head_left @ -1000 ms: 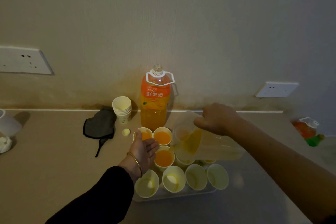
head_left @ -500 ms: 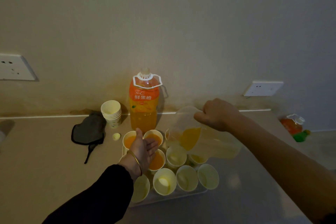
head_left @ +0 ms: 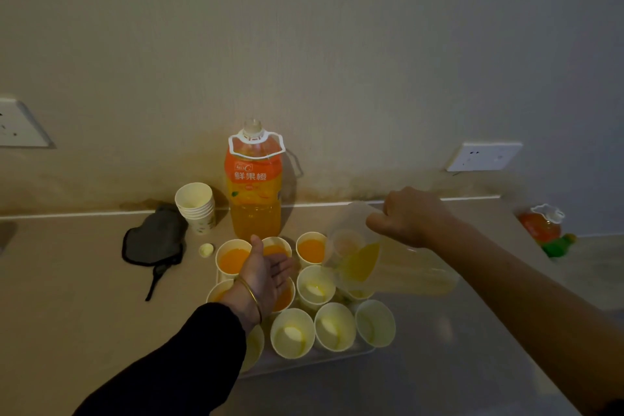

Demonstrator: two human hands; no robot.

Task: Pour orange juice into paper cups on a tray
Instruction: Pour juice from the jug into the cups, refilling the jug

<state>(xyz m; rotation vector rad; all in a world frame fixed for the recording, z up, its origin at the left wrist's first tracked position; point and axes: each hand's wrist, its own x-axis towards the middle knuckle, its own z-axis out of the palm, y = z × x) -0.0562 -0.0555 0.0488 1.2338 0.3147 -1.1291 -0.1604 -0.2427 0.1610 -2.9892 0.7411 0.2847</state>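
Several paper cups stand on a clear tray [head_left: 305,361] on the counter. The back cups, such as one at the left [head_left: 232,259] and one further right [head_left: 311,249], hold orange juice; the front cups [head_left: 292,334] look empty. My right hand [head_left: 410,217] grips the handle of a clear jug [head_left: 363,255] with juice in it, tilted left over the tray's back right cups. My left hand [head_left: 266,272] hovers open, palm up, above the filled cups on the left.
A large orange juice bottle [head_left: 254,191] stands uncapped behind the tray, with its small cap [head_left: 206,249] on the counter. A stack of spare cups [head_left: 197,208] and a dark cloth [head_left: 153,238] lie to the left. A small bottle [head_left: 542,224] sits far right.
The view has drifted a little. A third back cup now shows juice, and the jug stays tilted over the tray's right side. My left hand keeps its place.
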